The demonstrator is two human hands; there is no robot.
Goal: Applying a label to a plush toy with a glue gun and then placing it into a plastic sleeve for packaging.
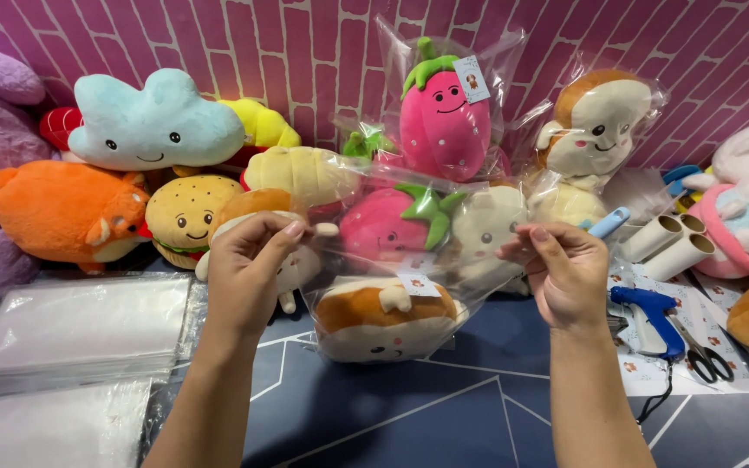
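The left hand [249, 260] and the right hand [565, 269] are holding up a clear plastic bag [392, 260] between them, above the dark blue bench [444, 407]. The fingers of the left hand are pressing together, pinching the bag's top left corner; the fingers of the right hand are pinching the top right corner in the same way. Inside the bag, a brown and cream bread plush [383, 316] is lying upside down at the bottom, its small face turned toward the near side, with a small paper tag [418, 284] showing on it.

Behind the bag, along the far pink brick wall [305, 52], soft toys are sitting in a crowded row: a light blue cloud plush [153, 121] at the far left, an orange animal plush [62, 212] below it, and a burger plush [184, 217] just beside the left hand. A bagged pink strawberry plush [444, 117] is standing upright at the centre, and a bagged toast plush [595, 126] is leaning to its right.

On the near left of the bench a stack of clear bags [75, 325] is lying flat. To the right of the right hand a blue tagging gun [652, 316] and black scissors [704, 360] are resting on printed paper sheets [652, 373], with white rolls [669, 243] lying just beyond them.
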